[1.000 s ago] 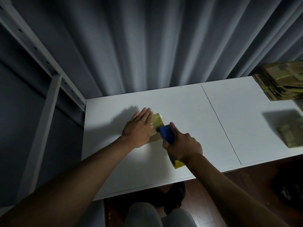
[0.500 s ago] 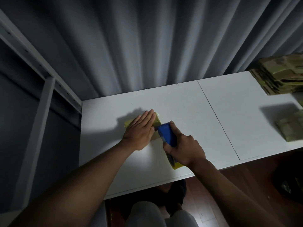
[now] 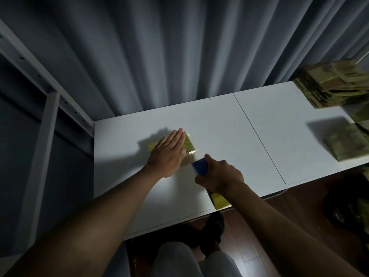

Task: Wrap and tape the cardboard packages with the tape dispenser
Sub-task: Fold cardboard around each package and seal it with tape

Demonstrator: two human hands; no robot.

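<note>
A small flat cardboard package [image 3: 188,144] lies on the white table [image 3: 219,126], mostly hidden under my left hand [image 3: 169,152], which presses flat on it with straight fingers. My right hand [image 3: 218,173] grips the blue tape dispenser [image 3: 200,166] just right of the package's near corner. A shiny strip of tape [image 3: 191,152] stretches from the dispenser to the package. The yellow tape roll [image 3: 220,200] shows below my right wrist.
A tall stack of cardboard packages [image 3: 335,84] stands at the table's far right, with one loose package [image 3: 349,142] nearer the front edge. A grey curtain hangs behind the table. A metal shelf frame [image 3: 48,108] rises on the left. My knees show below the table.
My right hand has drawn the dispenser back toward me and to the right, off the package, leaving a strip of tape stretched out. My left hand stays pressed on the package.
</note>
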